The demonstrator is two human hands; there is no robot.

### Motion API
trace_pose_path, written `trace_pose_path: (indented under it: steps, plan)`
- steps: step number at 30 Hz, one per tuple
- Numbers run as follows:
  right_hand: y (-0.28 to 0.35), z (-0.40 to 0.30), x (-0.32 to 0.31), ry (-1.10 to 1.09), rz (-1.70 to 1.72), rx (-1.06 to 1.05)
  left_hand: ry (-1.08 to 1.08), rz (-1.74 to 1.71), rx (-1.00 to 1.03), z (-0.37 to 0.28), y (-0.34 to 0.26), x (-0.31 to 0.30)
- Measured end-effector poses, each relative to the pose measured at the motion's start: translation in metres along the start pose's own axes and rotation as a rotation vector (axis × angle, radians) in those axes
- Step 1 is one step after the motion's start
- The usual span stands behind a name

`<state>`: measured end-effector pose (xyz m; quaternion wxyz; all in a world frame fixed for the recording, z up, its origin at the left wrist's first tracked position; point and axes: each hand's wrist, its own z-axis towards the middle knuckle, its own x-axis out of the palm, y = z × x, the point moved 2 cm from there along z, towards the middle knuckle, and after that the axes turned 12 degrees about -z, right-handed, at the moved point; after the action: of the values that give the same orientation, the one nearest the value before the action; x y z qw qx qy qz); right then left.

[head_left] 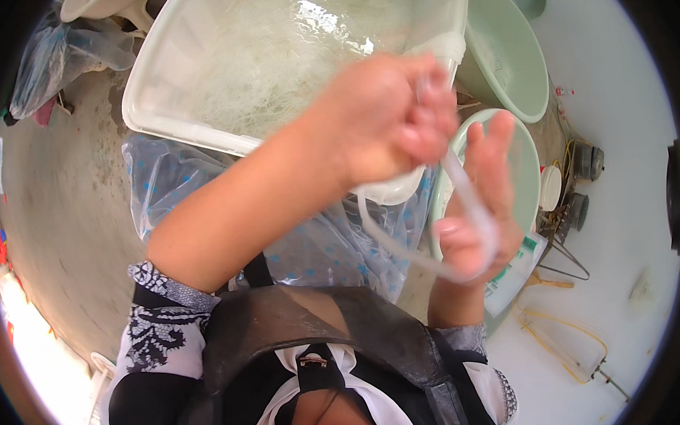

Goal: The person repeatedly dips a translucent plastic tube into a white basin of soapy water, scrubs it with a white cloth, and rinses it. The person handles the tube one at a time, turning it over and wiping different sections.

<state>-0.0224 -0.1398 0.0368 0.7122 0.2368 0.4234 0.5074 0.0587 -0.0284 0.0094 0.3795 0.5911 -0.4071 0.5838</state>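
My left hand (392, 109) is closed around a long, soft whitish strand (459, 180), blurred by motion, over the near right corner of a large white plastic tub (186, 140). From that hand the strand loops down and around the base of my right hand (478, 219), whose fingers are raised and spread. Cloudy water with a tangled mass of thin pale strands (257, 86) fills the tub. Behind my right hand stands a pale green basin (532, 166). What the strand is made of cannot be told.
A second green basin (514, 66) stands right of the tub. Clear plastic sheeting with blue marks (330, 252) hangs before me. At the right are a white lidded container (551, 188), a printed bag (516, 274) and a wire tool with yellow edging (569, 345). A plastic bag (70, 59) lies upper left.
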Motion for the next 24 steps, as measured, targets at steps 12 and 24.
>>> trace_pose_path:
  steps: [12,24]
  plan:
    - [-0.012,0.003,-0.009,-0.286,-0.499,0.232,-0.232,1.516,1.095,0.010,0.067,-0.022]
    - [-0.002,-0.002,-0.014,-0.396,-0.190,0.315,-0.241,1.331,0.213,-0.034,0.035,0.033]
